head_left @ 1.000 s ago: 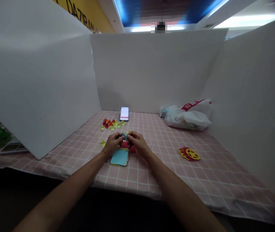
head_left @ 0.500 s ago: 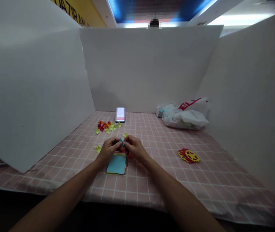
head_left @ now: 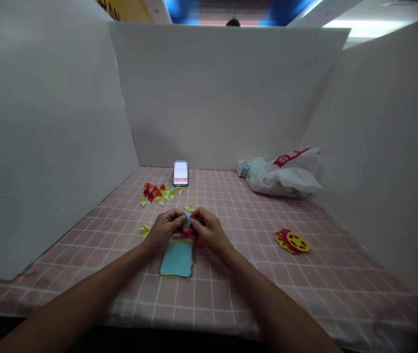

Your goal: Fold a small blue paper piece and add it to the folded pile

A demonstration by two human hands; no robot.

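A small folded piece of light blue paper (head_left: pixel 186 219) is pinched between both hands above the table. My left hand (head_left: pixel 164 228) grips its left side, fingers closed. On the other side my right hand (head_left: pixel 208 230) pinches its edge. Below them lies a stack of square coloured paper (head_left: pixel 177 258), light blue on top with yellow and red edges showing. Something red (head_left: pixel 198 242) lies partly hidden under my right hand. One yellow folded paper piece (head_left: pixel 144 231) rests beside my left hand, and another yellow folded piece (head_left: pixel 189 208) sits just beyond the fingers.
Several red, orange and yellow folded papers (head_left: pixel 157 192) lie at the back left, near an upright phone (head_left: pixel 181 173). White plastic bags (head_left: pixel 282 179) sit back right. Red and yellow gear-shaped cutouts (head_left: pixel 292 241) lie to the right. White panels (head_left: pixel 227 98) enclose the checked tablecloth (head_left: pixel 245 274).
The view has tilted down a little. Both hands stay together on the blue paper, which now shows slightly more of its surface between the fingers.
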